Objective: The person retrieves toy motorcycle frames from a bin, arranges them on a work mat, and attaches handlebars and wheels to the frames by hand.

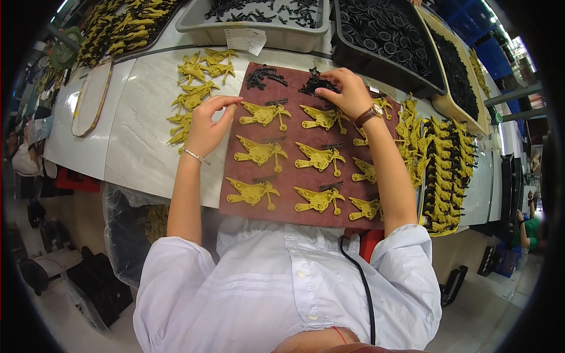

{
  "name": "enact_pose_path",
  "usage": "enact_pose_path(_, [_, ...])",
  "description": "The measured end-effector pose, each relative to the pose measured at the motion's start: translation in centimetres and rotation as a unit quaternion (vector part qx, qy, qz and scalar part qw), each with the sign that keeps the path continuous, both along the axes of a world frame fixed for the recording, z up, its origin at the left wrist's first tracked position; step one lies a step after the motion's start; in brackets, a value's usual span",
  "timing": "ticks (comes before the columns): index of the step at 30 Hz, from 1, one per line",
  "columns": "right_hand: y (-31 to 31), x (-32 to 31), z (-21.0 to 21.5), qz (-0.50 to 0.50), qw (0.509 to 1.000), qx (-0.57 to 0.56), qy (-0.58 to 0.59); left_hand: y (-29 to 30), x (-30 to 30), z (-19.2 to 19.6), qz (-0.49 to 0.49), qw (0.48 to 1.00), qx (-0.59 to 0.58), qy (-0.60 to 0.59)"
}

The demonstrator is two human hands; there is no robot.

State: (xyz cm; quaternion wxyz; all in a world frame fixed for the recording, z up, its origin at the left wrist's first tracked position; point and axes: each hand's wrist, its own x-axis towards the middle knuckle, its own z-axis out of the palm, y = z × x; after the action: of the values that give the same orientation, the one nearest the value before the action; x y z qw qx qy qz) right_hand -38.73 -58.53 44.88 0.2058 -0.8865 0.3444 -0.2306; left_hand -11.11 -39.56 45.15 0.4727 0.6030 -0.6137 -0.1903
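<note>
Yellow bird-shaped plastic pieces point(256, 150) lie in rows on a dark red mat point(286, 170), most with a small slim black part point(276, 102) beside them or on their upper edge. My left hand point(207, 126) is at the mat's upper left edge, index finger stretched and thumb slightly apart, close to the tip of the top-left yellow piece point(263, 113). Nothing shows between those fingertips. Over a small pile of black parts point(313, 82) at the far side of the mat is my right hand point(348, 95), its thumb and index finger apart at the pile.
Another black pile point(265, 76) lies on the mat. Loose yellow pieces point(197, 94) sit to the left, with yellow-and-black stacks point(444, 176) to the right. Behind stand a grey bin point(253, 29) of black parts, a black crate point(391, 56) of wheel-like rings and a cream bin point(456, 70).
</note>
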Motion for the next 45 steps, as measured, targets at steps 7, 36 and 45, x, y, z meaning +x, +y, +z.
enact_pose_path(7, [-8.4,-2.6,5.5,-0.165,0.962,-0.146,-0.16,-0.8,0.1,-0.2,0.042,0.997,-0.052,-0.027])
enact_pose_path(36, [-21.2,-3.5,1.7,0.041,0.991,0.107,0.066,-0.7,-0.7,-1.7,0.105,0.986,-0.111,-0.07])
enact_pose_path(45, [-18.3,-4.3,4.7,-0.088,0.733,0.486,-0.469,-0.7,-0.7,-2.1,0.103,0.987,-0.107,-0.061])
